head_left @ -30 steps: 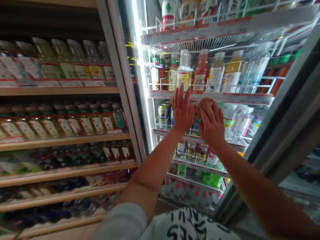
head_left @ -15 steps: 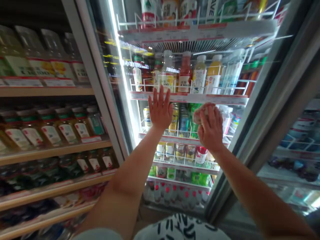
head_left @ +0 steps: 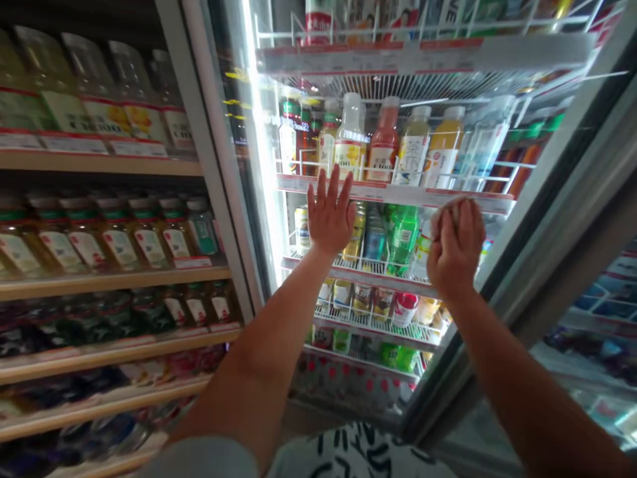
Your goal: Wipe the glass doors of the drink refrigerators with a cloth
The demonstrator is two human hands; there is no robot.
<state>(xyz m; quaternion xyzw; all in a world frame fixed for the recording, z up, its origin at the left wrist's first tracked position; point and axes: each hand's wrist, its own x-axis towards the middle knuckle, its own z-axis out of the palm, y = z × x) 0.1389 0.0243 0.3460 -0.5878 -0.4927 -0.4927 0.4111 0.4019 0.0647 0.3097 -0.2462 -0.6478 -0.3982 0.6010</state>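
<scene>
My left hand lies flat with its fingers spread, apparently against the glass door of a lit drinks cooler. Nothing is in it. To the right, my right hand presses a crumpled pale cloth against the same door, close to its right frame. Fingers cover most of the cloth. Behind the glass, a green bottle stands between my hands, and a red bottle stands on the shelf above.
Wooden shelves with rows of bottles run along the left, beyond a metal door frame. Wire shelves inside the cooler hold several drinks. At the right stands a thick grey frame, with another cooler section beyond it.
My right hand has moved right with the cloth, toward the door's right frame, uncovering the green bottle. My left hand stays spread at about the same spot. The view has shifted slightly.
</scene>
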